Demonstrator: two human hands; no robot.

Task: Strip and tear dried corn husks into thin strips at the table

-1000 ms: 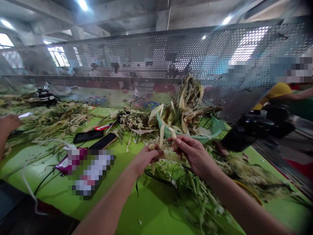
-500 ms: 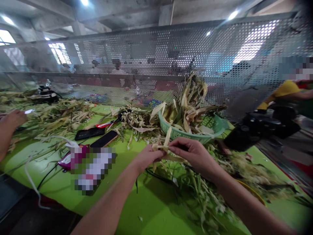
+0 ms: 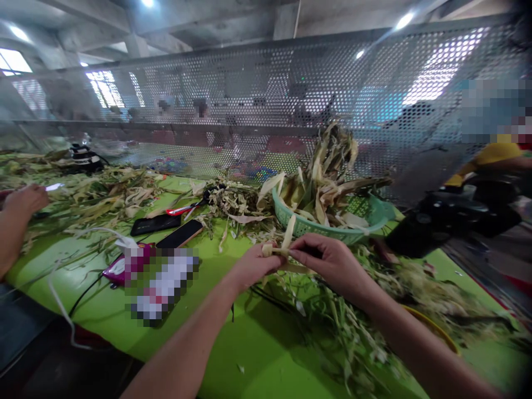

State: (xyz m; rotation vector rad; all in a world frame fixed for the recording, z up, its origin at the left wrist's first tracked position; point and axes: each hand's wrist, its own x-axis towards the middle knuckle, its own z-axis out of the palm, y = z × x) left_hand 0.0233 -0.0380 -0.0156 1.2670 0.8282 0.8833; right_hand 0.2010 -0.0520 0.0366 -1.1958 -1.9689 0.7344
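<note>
Between my hands, over the green table [image 3: 249, 354], is a pale corn husk strip [image 3: 287, 235] that looks bent or knotted, one end sticking up. My left hand [image 3: 257, 265] is closed around its left part. The thumb and fingers of my right hand [image 3: 326, 256] pinch it from the right. Loose green husk shreds [image 3: 344, 327] lie below and to the right of my hands. Just behind them stands a green plastic basket [image 3: 316, 228] heaped with dried corn husks [image 3: 328, 183].
Two dark phones [image 3: 155, 224], a red-handled cutter [image 3: 179, 211], a purple tissue pack [image 3: 128, 263] and a white cable [image 3: 62, 302] lie left. Husk piles [image 3: 108, 191] line the back. A perforated metal screen [image 3: 241, 94] rises behind. Another person's hand [image 3: 27, 202] is at far left.
The view has shifted slightly, so the surroundings sit a little to the right. Both hands keep their grip on the husk strip, with barely any movement.
</note>
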